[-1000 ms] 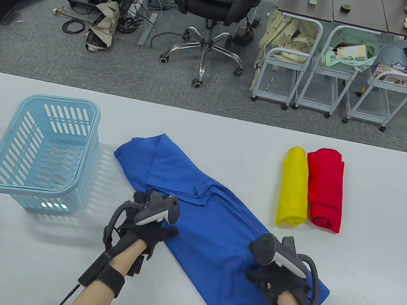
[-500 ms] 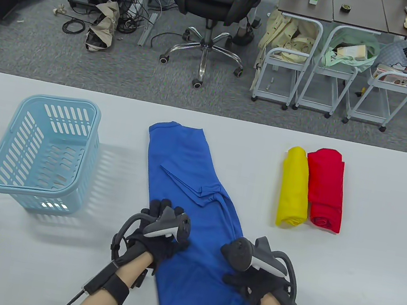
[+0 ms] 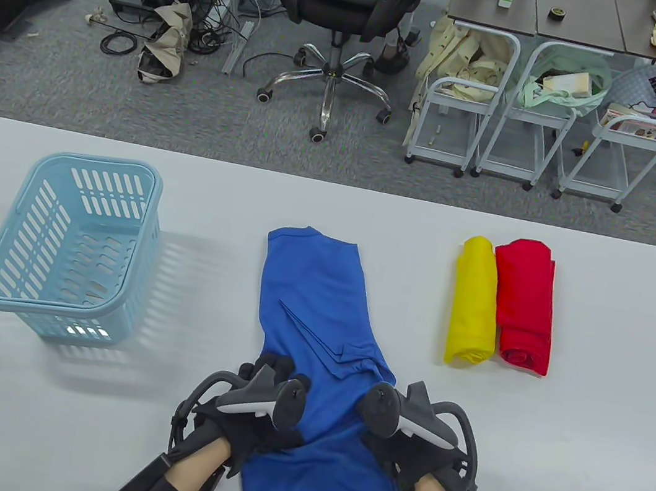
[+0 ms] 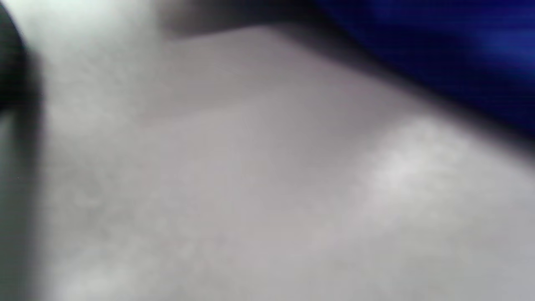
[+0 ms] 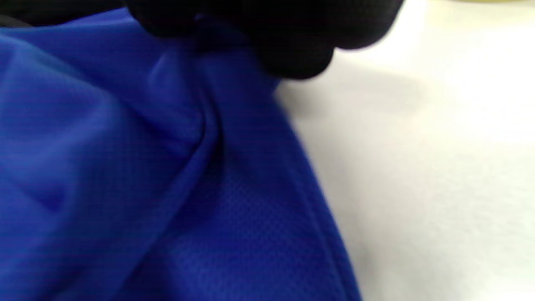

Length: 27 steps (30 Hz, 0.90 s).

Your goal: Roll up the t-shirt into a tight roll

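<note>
The blue t-shirt (image 3: 319, 300) has swung straight, now lengthwise beside the basket (image 3: 71, 240). Left hand (image 3: 249, 414) and right hand (image 3: 401, 446) fingers clamp its sides; rolling can begin.

Almost no writing can be read here. Only on a white bag (image 3: 650, 86) that hangs at the carts behind the table there are dark capital letters; they look like "HELL", but the letters are small and partly hidden, so the whole word is not sure. Both wrist views show no text.
</note>
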Tool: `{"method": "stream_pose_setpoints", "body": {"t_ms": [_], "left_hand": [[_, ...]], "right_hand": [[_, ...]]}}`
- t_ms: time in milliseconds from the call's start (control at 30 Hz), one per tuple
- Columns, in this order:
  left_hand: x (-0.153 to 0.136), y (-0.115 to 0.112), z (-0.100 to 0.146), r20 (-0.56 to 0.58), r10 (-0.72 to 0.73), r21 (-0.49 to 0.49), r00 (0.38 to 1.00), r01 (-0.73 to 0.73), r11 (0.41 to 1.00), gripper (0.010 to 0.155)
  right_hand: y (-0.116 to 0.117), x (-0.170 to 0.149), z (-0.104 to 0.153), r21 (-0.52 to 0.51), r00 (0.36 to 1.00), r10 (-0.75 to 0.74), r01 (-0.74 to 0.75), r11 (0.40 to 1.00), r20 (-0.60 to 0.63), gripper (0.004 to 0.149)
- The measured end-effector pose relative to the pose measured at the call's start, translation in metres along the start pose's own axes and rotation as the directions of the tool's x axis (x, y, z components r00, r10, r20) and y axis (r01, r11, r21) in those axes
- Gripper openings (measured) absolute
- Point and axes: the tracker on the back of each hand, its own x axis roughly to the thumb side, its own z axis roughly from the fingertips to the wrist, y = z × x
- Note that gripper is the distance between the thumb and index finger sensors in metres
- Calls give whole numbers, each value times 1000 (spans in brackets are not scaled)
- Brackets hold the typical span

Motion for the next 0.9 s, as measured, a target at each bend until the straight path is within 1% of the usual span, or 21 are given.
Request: {"method": "stream_pose_setpoints", "body": {"t_ms": [67, 133, 167, 267, 300, 367, 433, 500, 533, 567, 600, 633, 667, 700, 733, 767, 800, 867, 900], "left_hand": [[-7, 2, -1, -23, 1, -10, 1000, -1, 1000, 85], [-12, 2, -3, -8, 24, -16, 1000, -24, 1000, 85], [-12, 2, -3, -5, 24, -17, 1000, -24, 1000, 86], [-10, 0, -2, -5, 2, -18, 1000, -2, 1000, 86], [-9, 0, -2, -4, 4, -19, 1000, -4, 1000, 86], [-9, -1, -2, -2, 7, -21, 1000, -7, 1000, 86], [-9, -1, -2, -2, 8, -22, 1000, -8, 1000, 86], [-9, -1, -2, -2, 9, -22, 1000, -9, 1000, 86], [-9, -1, -1, 0, 12, -24, 1000, -12, 1000, 86], [-10, -1, -1, 1, 14, -24, 1000, -14, 1000, 86], [-10, -1, -2, 3, 19, -25, 1000, -19, 1000, 86], [-10, -1, -1, 3, 20, -26, 1000, -20, 999, 86], [-10, -2, -1, 3, 21, -26, 1000, -21, 999, 86], [-10, -2, -1, 4, 22, -27, 1000, -22, 999, 86], [-10, -2, -1, 4, 23, -27, 1000, -23, 999, 86], [-10, -2, -1, 5, 24, -28, 1000, -24, 999, 86], [-10, -2, -1, 6, 25, -29, 1000, -25, 999, 86], [-10, -2, -1, 10, 28, -30, 1000, -28, 999, 86], [-11, -3, -1, 11, 29, -28, 1000, -29, 999, 86]], "right_hand": [[-3, -4, 1, 44, 999, -46, 45, 998, 10, 54], [-13, -12, -1, 117, 990, -138, 139, 983, -12, 52], [-18, -14, -2, 127, 987, -162, 163, 978, -19, 51], [-48, -22, -11, 21, 980, -191, 193, 981, -51, 46], [-59, -23, -17, -26, 977, -198, 197, 980, -75, 46], [-75, -21, -31, -99, 972, -202, 191, 977, -116, 47], [-85, -16, -49, -109, 975, -185, 172, 979, -125, 53], [-87, -8, -72, -72, 983, -162, 156, 985, -90, 62], [-83, -1, -85, -30, 986, -146, 144, 989, -77, 64], [-80, 3, -92, -4, 989, -124, 124, 992, -78, 66], [-74, 11, -102, 37, 995, -72, 75, 996, -67, 67], [-69, 15, -109, 58, 998, -28, 31, 998, -56, 66], [-62, 21, -116, 60, 997, 39, -35, 998, -65, 65], [-61, 24, -119, 53, 994, 80, -76, 996, -74, 64], [-63, 25, -120, -14, 991, 109, -111, 994, -82, 54], [-65, 26, -121, -33, 990, 107, -110, 993, -95, 43], [-69, 25, -122, -17, 990, 106, -108, 994, -97, 39], [-78, 15, -120, -40, 978, 122, -130, 991, -172, 39], [-85, 2, -117, -77, 957, 120, -145, 986, -265, 39]]}}
